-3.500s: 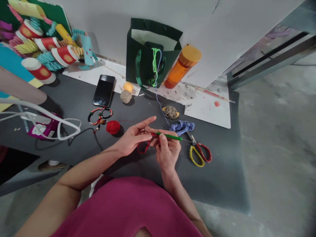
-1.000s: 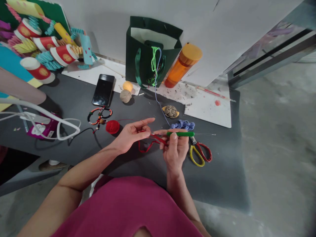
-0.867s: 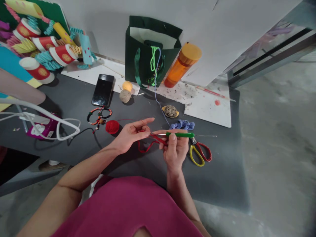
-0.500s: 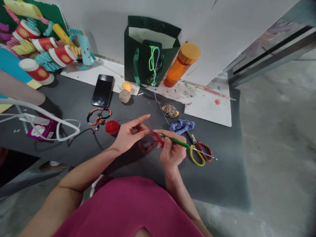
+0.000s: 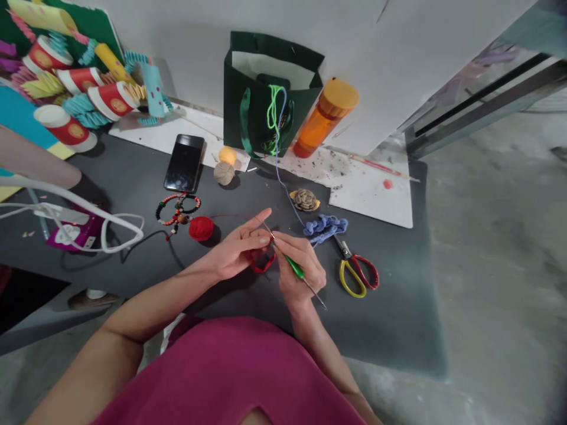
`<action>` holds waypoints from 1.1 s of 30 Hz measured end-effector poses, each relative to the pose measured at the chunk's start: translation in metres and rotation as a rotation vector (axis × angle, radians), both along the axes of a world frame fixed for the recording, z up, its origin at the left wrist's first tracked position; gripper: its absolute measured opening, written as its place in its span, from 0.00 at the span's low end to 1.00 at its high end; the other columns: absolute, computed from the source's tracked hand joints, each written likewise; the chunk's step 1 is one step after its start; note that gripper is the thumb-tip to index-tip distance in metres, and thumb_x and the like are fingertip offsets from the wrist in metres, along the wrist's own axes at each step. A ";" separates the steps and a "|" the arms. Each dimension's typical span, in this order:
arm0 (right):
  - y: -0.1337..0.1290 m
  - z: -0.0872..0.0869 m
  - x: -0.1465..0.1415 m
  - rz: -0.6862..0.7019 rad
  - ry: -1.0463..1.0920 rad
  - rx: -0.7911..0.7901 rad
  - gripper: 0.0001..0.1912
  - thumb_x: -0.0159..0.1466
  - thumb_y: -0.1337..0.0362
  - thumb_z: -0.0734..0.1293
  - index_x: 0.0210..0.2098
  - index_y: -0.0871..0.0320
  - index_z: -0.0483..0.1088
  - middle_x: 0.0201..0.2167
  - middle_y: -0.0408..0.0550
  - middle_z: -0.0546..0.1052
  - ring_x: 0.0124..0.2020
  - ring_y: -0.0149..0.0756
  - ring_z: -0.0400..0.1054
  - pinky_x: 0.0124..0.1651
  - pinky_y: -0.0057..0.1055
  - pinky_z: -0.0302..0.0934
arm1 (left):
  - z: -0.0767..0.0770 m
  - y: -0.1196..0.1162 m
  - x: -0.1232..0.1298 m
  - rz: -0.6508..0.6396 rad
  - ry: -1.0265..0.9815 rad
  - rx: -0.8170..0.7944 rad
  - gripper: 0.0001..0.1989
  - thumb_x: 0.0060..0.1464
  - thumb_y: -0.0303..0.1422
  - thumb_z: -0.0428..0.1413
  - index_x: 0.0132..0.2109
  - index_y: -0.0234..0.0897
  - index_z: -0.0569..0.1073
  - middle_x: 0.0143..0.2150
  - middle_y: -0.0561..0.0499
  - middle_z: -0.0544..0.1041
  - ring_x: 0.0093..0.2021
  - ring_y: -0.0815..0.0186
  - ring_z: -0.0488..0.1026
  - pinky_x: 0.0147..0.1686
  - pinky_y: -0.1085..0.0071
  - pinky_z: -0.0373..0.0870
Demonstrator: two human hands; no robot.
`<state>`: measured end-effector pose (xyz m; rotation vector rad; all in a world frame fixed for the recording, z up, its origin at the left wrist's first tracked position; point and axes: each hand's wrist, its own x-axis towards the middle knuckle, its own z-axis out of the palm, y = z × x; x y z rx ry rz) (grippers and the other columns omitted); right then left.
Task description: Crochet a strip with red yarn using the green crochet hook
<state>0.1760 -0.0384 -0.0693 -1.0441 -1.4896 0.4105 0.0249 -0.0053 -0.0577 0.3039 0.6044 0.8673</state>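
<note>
My left hand (image 5: 239,248) pinches a small red crocheted strip (image 5: 262,263), which hangs in a loop below the fingers. Its index finger is stretched out, with red yarn running over it from the red yarn ball (image 5: 201,228) on the left. In my right hand (image 5: 303,268) is a crochet hook with a green grip (image 5: 294,267); the metal tip points up and left, at the red work between both hands. To the right lie blue crocheted yarn (image 5: 326,226) and scissors (image 5: 354,271) with red and yellow handles.
A phone (image 5: 184,163), a beaded bracelet (image 5: 178,210), small yarn balls (image 5: 224,173) and a crocheted flower (image 5: 304,200) lie on the dark table (image 5: 390,319). Behind stand a green paper bag (image 5: 239,106) and an orange bottle (image 5: 319,121). White cables cross the left side.
My right hand has moved slightly left and turned, so the hook now slants more steeply, its back end lower. The red strip hangs closer to my left fingers.
</note>
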 end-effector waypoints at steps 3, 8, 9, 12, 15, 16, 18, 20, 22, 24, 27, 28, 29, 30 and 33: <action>-0.004 -0.001 -0.003 -0.017 0.158 -0.078 0.08 0.67 0.66 0.71 0.43 0.47 0.80 0.39 0.46 0.87 0.37 0.41 0.83 0.40 0.42 0.78 | -0.005 0.000 0.000 -0.062 -0.073 -0.062 0.32 0.48 0.28 0.72 0.61 0.42 0.77 0.30 0.58 0.75 0.27 0.76 0.66 0.28 0.77 0.61; -0.006 -0.002 -0.005 -0.162 0.438 -0.339 0.10 0.70 0.53 0.68 0.42 0.52 0.73 0.35 0.47 0.85 0.29 0.38 0.81 0.29 0.34 0.74 | -0.007 0.002 -0.001 -0.029 -0.064 -0.063 0.33 0.44 0.27 0.74 0.58 0.44 0.79 0.29 0.59 0.75 0.27 0.77 0.66 0.31 0.77 0.63; -0.005 -0.001 -0.005 -0.156 0.490 -0.370 0.11 0.70 0.51 0.67 0.42 0.51 0.71 0.34 0.47 0.84 0.28 0.38 0.81 0.29 0.34 0.74 | -0.006 0.003 -0.002 -0.022 -0.059 -0.052 0.33 0.43 0.27 0.74 0.58 0.44 0.79 0.28 0.60 0.74 0.27 0.77 0.66 0.31 0.77 0.63; 0.002 0.004 -0.005 -0.101 0.636 -0.468 0.14 0.68 0.47 0.67 0.40 0.51 0.69 0.29 0.44 0.82 0.22 0.36 0.77 0.22 0.30 0.69 | -0.002 0.004 -0.002 -0.013 -0.045 -0.007 0.31 0.43 0.27 0.74 0.57 0.43 0.80 0.27 0.60 0.73 0.26 0.77 0.66 0.29 0.77 0.61; 0.006 0.010 -0.007 -0.022 0.735 -0.588 0.18 0.65 0.44 0.69 0.38 0.52 0.68 0.23 0.41 0.80 0.16 0.31 0.70 0.14 0.23 0.55 | 0.004 0.003 -0.002 -0.004 -0.029 0.035 0.31 0.43 0.26 0.73 0.57 0.41 0.80 0.29 0.58 0.75 0.27 0.76 0.67 0.29 0.77 0.60; 0.007 0.012 -0.009 0.005 0.747 -0.608 0.19 0.63 0.44 0.71 0.37 0.52 0.69 0.22 0.40 0.80 0.15 0.29 0.68 0.13 0.22 0.51 | 0.005 0.002 -0.001 -0.002 -0.021 0.050 0.31 0.44 0.25 0.72 0.58 0.41 0.79 0.30 0.58 0.76 0.28 0.76 0.69 0.30 0.76 0.62; 0.006 0.013 -0.012 0.042 0.743 -0.598 0.20 0.60 0.45 0.74 0.35 0.53 0.70 0.23 0.40 0.80 0.15 0.27 0.66 0.12 0.20 0.48 | 0.006 0.000 -0.001 -0.004 -0.001 0.086 0.32 0.46 0.25 0.71 0.60 0.43 0.78 0.33 0.56 0.78 0.30 0.72 0.73 0.35 0.73 0.66; 0.005 0.013 -0.014 0.052 0.716 -0.555 0.19 0.59 0.46 0.75 0.34 0.54 0.72 0.24 0.41 0.81 0.15 0.26 0.66 0.12 0.20 0.47 | 0.006 -0.001 -0.001 0.002 0.022 0.130 0.32 0.49 0.26 0.70 0.62 0.45 0.77 0.34 0.56 0.79 0.32 0.70 0.75 0.38 0.70 0.68; 0.003 0.012 -0.015 0.043 0.686 -0.516 0.17 0.60 0.47 0.75 0.34 0.54 0.74 0.24 0.41 0.81 0.14 0.25 0.66 0.12 0.21 0.47 | 0.005 -0.002 0.000 0.032 0.043 0.152 0.31 0.49 0.27 0.70 0.61 0.46 0.77 0.35 0.56 0.79 0.33 0.70 0.75 0.39 0.70 0.68; 0.002 0.010 -0.014 0.035 0.664 -0.485 0.15 0.62 0.49 0.74 0.35 0.54 0.75 0.24 0.41 0.81 0.15 0.25 0.67 0.12 0.21 0.49 | 0.004 -0.002 0.000 0.063 0.066 0.152 0.31 0.48 0.29 0.71 0.60 0.46 0.78 0.37 0.56 0.80 0.35 0.71 0.75 0.40 0.71 0.68; 0.001 0.009 -0.012 0.046 0.625 -0.449 0.12 0.64 0.52 0.74 0.36 0.54 0.77 0.25 0.41 0.82 0.15 0.26 0.68 0.14 0.21 0.52 | 0.003 -0.002 0.000 0.077 0.115 0.166 0.33 0.47 0.30 0.72 0.62 0.47 0.77 0.35 0.56 0.79 0.36 0.72 0.74 0.41 0.72 0.68; 0.000 0.009 -0.012 0.047 0.607 -0.440 0.10 0.65 0.53 0.73 0.37 0.54 0.77 0.25 0.42 0.82 0.15 0.26 0.68 0.14 0.21 0.52 | 0.002 -0.001 0.000 0.080 0.134 0.180 0.34 0.47 0.30 0.72 0.62 0.46 0.77 0.34 0.56 0.78 0.35 0.72 0.73 0.41 0.72 0.68; 0.000 0.009 -0.012 0.044 0.588 -0.433 0.10 0.66 0.54 0.73 0.37 0.54 0.78 0.26 0.42 0.83 0.16 0.26 0.68 0.14 0.21 0.53 | 0.002 -0.001 0.000 0.084 0.154 0.197 0.35 0.48 0.30 0.72 0.63 0.46 0.76 0.34 0.56 0.78 0.35 0.72 0.73 0.41 0.72 0.68; 0.000 0.008 -0.011 0.040 0.573 -0.430 0.10 0.66 0.54 0.73 0.37 0.54 0.78 0.27 0.43 0.83 0.16 0.26 0.68 0.14 0.22 0.53 | 0.002 -0.001 0.000 0.090 0.175 0.215 0.35 0.48 0.30 0.72 0.63 0.46 0.76 0.34 0.56 0.77 0.35 0.72 0.73 0.41 0.72 0.68; -0.001 0.007 -0.011 0.040 0.570 -0.429 0.09 0.67 0.55 0.72 0.38 0.54 0.78 0.27 0.43 0.84 0.15 0.25 0.68 0.15 0.22 0.53 | 0.001 -0.002 -0.001 0.116 0.233 0.268 0.35 0.48 0.29 0.72 0.63 0.47 0.76 0.34 0.57 0.76 0.35 0.73 0.72 0.42 0.73 0.68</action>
